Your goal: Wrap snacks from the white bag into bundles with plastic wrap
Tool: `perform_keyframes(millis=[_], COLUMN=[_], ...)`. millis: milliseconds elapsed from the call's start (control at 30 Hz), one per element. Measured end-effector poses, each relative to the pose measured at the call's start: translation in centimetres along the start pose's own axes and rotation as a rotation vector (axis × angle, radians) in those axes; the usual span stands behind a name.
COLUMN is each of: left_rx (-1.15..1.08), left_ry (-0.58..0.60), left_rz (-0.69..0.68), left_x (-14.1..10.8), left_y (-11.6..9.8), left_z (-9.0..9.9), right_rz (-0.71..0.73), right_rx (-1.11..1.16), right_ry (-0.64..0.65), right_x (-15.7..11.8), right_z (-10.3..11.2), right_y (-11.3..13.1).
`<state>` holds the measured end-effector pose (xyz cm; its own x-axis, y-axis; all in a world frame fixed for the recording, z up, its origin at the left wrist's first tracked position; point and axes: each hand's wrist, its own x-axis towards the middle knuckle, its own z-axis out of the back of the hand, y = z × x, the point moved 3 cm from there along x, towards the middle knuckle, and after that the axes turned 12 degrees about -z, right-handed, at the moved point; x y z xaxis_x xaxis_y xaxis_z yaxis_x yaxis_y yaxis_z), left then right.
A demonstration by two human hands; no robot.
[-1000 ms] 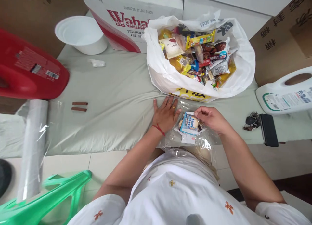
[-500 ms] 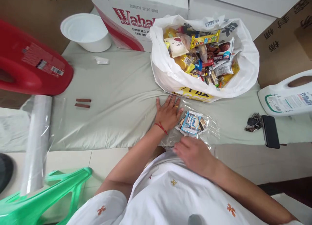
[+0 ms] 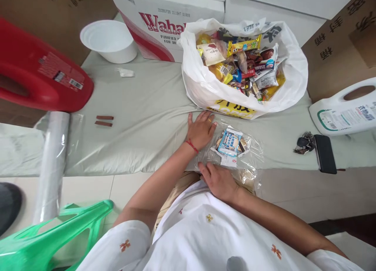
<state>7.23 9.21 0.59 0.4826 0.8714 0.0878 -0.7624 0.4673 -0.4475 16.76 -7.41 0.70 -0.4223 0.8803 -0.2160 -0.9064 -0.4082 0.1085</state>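
My left hand (image 3: 201,129) lies flat on the table just in front of the white bag, its fingers stretched out at the left edge of a sheet of clear plastic film (image 3: 255,150). On the film rests a small pile of snacks with a blue and white biscuit packet (image 3: 230,143) on top. Nearer my body, my right hand (image 3: 219,181) has bent fingers closed at the film's near left edge. Its thumb is hidden. Part of the film hangs over the table's front edge.
A white plastic bag (image 3: 196,85) full of snacks stands behind. Leftward are a white bowl (image 3: 119,47), two brown strips (image 3: 104,120), a red jug (image 3: 67,87), a film roll (image 3: 53,161) and a green stool (image 3: 88,220). Rightward are keys (image 3: 305,142), a phone (image 3: 325,153) and a white jug (image 3: 337,116).
My right hand has moved left and slightly down, uncovering the near end of the snack pile. The left hand stays flat beside the film, and the camera view has shifted a little.
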Motion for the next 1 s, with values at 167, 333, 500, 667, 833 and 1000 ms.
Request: perform_keyframes(millis=[167, 333, 500, 667, 833, 1000], left_rx=[0.069, 0.092, -0.093, -0.245, -0.157, -0.115], left_ry=[-0.111, -0.102, -0.057, -0.019, 0.007, 0.01], left_rz=[0.112, 0.172, 0.13, 0.098, 0.104, 0.084], left_x=[0.5, 1.0, 2.0, 2.6, 3.0, 4.0], left_y=[0.5, 0.8, 1.8, 2.5, 1.5, -0.4], left_z=[0.1, 0.4, 1.4, 2.6, 3.5, 4.6], right_rz=[0.046, 0.024, 0.021, -0.001, -0.087, -0.24], right_rx=[0.038, 0.13, 0.293, 0.465, 0.665, 0.845], right_ry=[-0.227, -0.48, -0.599, -0.563, -0.537, -0.446], right_x=[0.1, -0.5, -1.4, -2.3, -3.5, -5.0], right_z=[0.0, 1.1, 3.0, 3.8, 4.5, 4.3], right_y=[0.4, 0.4, -0.1, -0.9, -1.9, -3.5])
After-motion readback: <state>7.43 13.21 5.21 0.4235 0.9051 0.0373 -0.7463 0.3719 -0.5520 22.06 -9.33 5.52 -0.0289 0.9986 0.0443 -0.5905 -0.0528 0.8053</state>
